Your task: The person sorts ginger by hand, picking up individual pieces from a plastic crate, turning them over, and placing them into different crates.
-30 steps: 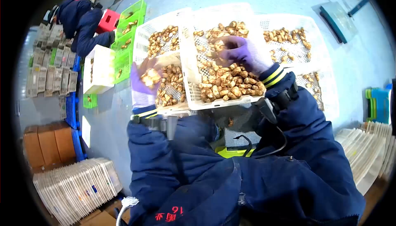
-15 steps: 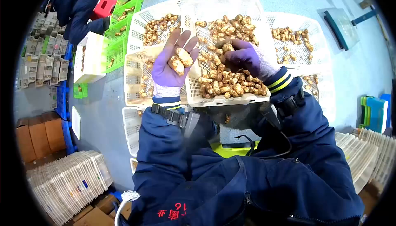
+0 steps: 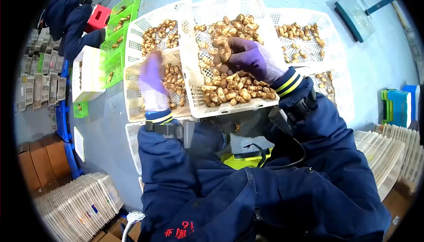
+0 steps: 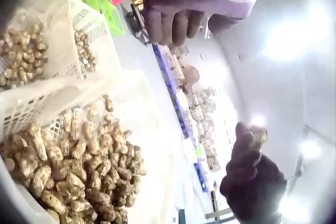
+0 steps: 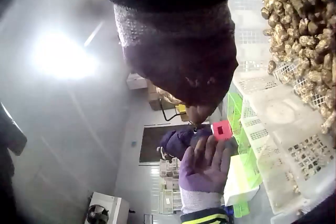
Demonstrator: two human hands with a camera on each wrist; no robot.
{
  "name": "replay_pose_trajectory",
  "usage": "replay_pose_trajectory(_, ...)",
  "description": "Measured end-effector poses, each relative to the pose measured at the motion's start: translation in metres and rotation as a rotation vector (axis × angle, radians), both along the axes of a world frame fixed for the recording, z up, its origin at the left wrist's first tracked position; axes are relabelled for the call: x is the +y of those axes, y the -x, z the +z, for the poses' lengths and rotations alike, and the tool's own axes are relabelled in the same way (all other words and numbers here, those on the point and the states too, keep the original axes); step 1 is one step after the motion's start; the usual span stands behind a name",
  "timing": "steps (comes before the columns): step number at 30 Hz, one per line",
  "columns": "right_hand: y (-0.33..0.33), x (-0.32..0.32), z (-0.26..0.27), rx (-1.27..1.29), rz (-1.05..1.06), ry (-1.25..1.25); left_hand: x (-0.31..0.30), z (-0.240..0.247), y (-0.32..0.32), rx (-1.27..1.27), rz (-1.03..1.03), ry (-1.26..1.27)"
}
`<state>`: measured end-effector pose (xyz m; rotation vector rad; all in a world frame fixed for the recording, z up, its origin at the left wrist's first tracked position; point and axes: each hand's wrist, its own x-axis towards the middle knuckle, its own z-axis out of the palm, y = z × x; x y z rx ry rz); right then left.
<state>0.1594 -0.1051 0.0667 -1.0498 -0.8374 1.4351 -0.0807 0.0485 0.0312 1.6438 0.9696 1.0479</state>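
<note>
My left hand (image 3: 152,81), in a purple glove and blurred in the head view, is over the lower left white basket (image 3: 134,100). Its palm is bare and its fingers loosely bent in the right wrist view (image 5: 206,169). Between thumb and fingers, my right hand (image 3: 254,58) pinches a brown and cream mushroom (image 3: 224,50) above the middle basket (image 3: 192,83). Under that hand lies a heap of mushrooms (image 3: 238,89), with more in the left basket (image 3: 173,79). The right hand also shows in the left wrist view (image 4: 254,179).
Another white basket (image 3: 333,30) with scattered mushrooms stands at right. Beyond the left baskets are green crates (image 3: 115,58), a white box (image 3: 90,81) and a person in dark blue (image 3: 73,25). Stacked white trays (image 3: 79,198) stand lower left, a scale (image 3: 353,21) upper right.
My left hand has moved left from beside the middle basket, and the two mushrooms on its palm are gone from it. The right hand has lifted its mushroom slightly, showing more of it.
</note>
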Motion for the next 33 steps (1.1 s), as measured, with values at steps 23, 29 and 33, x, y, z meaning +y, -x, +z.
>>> replay_pose_trajectory(23, -0.034, 0.006, -0.114, -1.500, 0.372, 0.321, -0.059, -0.001, -0.064, -0.287, -0.602, 0.820)
replay_pose_trajectory(29, -0.028, 0.026, -0.183, -1.579, 0.756, 0.403, -0.082, 0.008, -0.080, -0.110, -0.647, 0.899)
replay_pose_trajectory(33, -0.020, 0.020, -0.173, -1.774, 0.649, 0.187, -0.074, 0.009, -0.071, -0.123, -0.764, 0.955)
